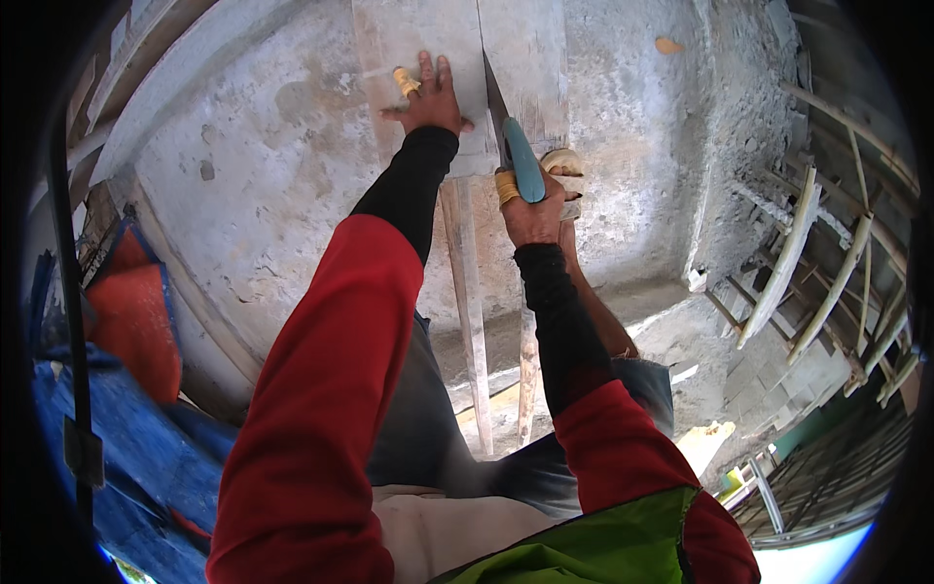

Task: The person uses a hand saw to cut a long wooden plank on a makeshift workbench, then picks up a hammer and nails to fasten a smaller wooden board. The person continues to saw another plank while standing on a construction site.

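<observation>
A handsaw (526, 164) with a teal handle is gripped in my right hand (533, 216), its fingers wrapped round the handle. The dark blade points away from me and sits in a straight slit running along a wide, pale wooden board (416, 29). Flat on the board, left of the blade, rests my left hand (431, 105) with fingers spread; it holds nothing. Yellowish wrapping covers one finger of each hand. Just right of the saw handle, a foot (562, 167) at the end of my bare lower leg is partly hidden by my right hand.
Two narrow wood strips (469, 311) extend from the board's near end toward me. The board lies on a rough, stained concrete surface (282, 165). A blue tarp (146, 467) and orange sheet (141, 326) are at left. Several wooden poles (783, 258) stand at right.
</observation>
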The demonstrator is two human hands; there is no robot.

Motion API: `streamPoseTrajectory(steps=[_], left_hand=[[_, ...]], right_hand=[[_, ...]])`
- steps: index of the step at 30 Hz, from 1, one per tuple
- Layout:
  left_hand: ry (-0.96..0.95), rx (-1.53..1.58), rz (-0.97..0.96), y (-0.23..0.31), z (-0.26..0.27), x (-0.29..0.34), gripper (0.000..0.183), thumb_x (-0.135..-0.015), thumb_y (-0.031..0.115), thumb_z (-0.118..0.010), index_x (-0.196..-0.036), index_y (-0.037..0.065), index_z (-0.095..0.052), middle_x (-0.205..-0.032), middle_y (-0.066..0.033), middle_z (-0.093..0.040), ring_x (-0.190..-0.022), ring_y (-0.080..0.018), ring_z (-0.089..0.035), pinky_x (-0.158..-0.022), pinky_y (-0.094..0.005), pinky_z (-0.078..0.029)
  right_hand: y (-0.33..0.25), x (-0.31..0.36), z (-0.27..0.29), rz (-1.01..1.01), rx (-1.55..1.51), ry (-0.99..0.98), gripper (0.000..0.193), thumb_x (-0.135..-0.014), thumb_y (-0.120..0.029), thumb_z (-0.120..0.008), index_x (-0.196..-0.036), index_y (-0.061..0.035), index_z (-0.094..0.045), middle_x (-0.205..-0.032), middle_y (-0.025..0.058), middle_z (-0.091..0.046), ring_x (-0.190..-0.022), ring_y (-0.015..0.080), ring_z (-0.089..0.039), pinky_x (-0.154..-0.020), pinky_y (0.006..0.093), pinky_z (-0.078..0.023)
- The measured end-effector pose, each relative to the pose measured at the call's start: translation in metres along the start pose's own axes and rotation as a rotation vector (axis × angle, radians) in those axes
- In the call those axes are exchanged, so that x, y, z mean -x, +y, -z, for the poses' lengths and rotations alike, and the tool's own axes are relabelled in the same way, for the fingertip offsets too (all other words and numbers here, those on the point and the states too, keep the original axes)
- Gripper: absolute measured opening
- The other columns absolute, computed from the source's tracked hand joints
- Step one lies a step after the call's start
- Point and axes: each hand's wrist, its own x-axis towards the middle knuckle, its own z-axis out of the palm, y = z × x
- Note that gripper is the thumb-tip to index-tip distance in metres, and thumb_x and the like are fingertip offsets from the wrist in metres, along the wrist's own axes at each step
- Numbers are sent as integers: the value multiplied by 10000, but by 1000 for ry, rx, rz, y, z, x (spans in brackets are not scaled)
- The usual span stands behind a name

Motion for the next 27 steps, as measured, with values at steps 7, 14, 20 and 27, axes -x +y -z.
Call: streamPoseTrajectory(steps=[7,14,20,27], left_hand=[[-2,-16,28,8,-5,-9,1241,-747,425,-894,-1668,200,-93,-1747,-68,79,-1526,-443,-280,-1019,-905,-241],[-1,-65,8,10,-14,-6,1254,-741,430,-896,-1668,180,-88,-1743,-94,101,-1526,-478,-259,-1010,-909,-242],[39,-59,5,7,-10,-11,1288,-702,451,-917,-1664,175,-107,-1746,-97,73,-1507,-479,-301,-980,-901,-298],[73,-42,-8,7,-7,-25,1254,-742,428,-895,-1659,121,-96,-1736,-134,99,-1517,-510,-255,-996,-898,-291]], right_hand=[[-104,144,95,-126,124,3,294,-864,-31,-717,-1151,29,-732,-897,141,-748,-769,154,-703,-702,313,-551],[-3,9,9,-34,39,-21,336,-883,-91,-689,-1187,50,-705,-885,199,-753,-814,218,-741,-727,348,-556],[10,-18,-11,-65,38,-44,360,-883,-113,-788,-1173,73,-685,-965,111,-754,-845,153,-686,-790,306,-554],[-72,138,80,43,107,-31,516,-912,-63,-699,-1410,26,-600,-953,129,-751,-784,87,-695,-686,255,-556]])
